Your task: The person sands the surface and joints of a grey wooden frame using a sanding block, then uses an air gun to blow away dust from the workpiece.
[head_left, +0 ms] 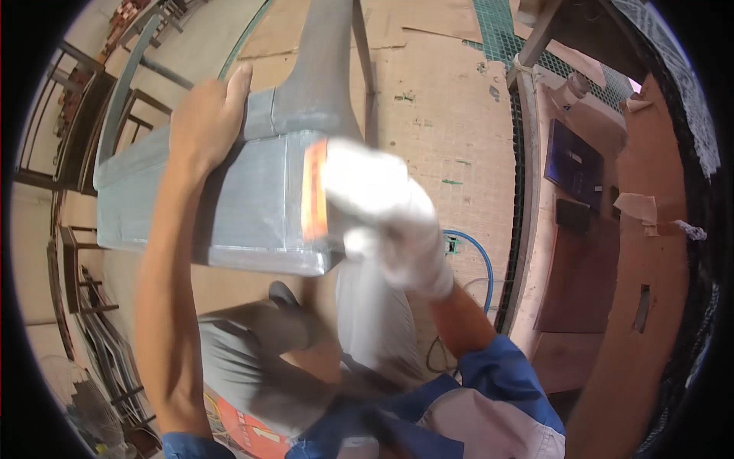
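Grey sheet-metal duct piece (252,191), boxy with taped seams, a tapering neck rising from its top and an orange patch on the near right edge, held up in the air above a tan cardboard-covered floor (436,115). Bare left hand (205,122) laid over the top left corner, grip curled on the edge; white-gloved right hand (382,210) pressed at the orange patch, grip blurred, cannot tell. Blue hose (478,252) beside, metal frames (69,153) far left.
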`<act>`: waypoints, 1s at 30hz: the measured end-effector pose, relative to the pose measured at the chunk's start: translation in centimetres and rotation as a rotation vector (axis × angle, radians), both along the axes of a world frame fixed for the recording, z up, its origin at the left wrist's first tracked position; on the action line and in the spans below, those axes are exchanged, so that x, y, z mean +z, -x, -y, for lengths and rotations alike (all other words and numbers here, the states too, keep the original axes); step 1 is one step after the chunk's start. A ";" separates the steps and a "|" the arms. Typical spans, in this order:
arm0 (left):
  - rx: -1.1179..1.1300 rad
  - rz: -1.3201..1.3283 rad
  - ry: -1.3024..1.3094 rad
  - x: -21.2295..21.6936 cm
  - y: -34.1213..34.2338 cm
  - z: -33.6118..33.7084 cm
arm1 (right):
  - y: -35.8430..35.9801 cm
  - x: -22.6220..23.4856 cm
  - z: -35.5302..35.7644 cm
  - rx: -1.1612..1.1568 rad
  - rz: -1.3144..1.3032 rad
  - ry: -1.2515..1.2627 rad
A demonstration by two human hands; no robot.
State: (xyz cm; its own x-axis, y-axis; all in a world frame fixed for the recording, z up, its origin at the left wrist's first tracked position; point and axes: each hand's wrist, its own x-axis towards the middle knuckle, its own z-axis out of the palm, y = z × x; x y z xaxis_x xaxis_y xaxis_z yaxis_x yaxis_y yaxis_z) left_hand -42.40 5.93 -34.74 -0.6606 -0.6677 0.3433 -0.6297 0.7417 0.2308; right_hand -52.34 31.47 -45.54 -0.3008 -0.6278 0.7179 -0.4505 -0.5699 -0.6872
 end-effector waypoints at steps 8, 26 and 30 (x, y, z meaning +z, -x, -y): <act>0.057 0.026 -0.057 0.3 0.6 -0.5 | 0.8 0.2 1.1 -0.070 -0.099 0.128; 0.016 -0.015 0.084 0.0 0.3 -0.6 | 5.2 10.0 2.6 -0.037 -0.533 -0.335; -0.015 -0.004 0.026 -0.3 0.0 -1.9 | 4.2 11.3 1.7 -0.147 -0.719 -0.318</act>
State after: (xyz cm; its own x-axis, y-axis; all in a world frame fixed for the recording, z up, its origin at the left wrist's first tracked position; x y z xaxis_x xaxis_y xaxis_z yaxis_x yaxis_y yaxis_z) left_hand -42.42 7.81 -35.05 -0.6690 -0.6486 0.3630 -0.6176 0.7568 0.2141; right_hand -56.57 29.72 -34.25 0.0724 -0.8250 0.5605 -0.9001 -0.2961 -0.3195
